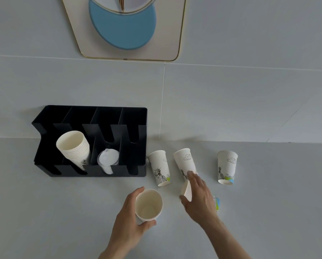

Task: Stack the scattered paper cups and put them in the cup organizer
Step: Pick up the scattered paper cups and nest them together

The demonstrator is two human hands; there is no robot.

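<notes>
Five loose paper cups were counted on the grey table (63, 212). One upright cup (149, 204) was held by the left hand (132, 219), its grip closed around the wall. A second cup (187, 191), lying on its side, was covered by the right hand (199, 197), fingers spread over it; a firm grip could not be told. Three inverted cups stood beyond: one (159, 168) just beside the black organizer (93, 114), one tilted (185, 162), one (227, 167) well apart. One stack of cups (74, 148) and some clear lids (107, 158) were seen in two of the organizer's four slots.
</notes>
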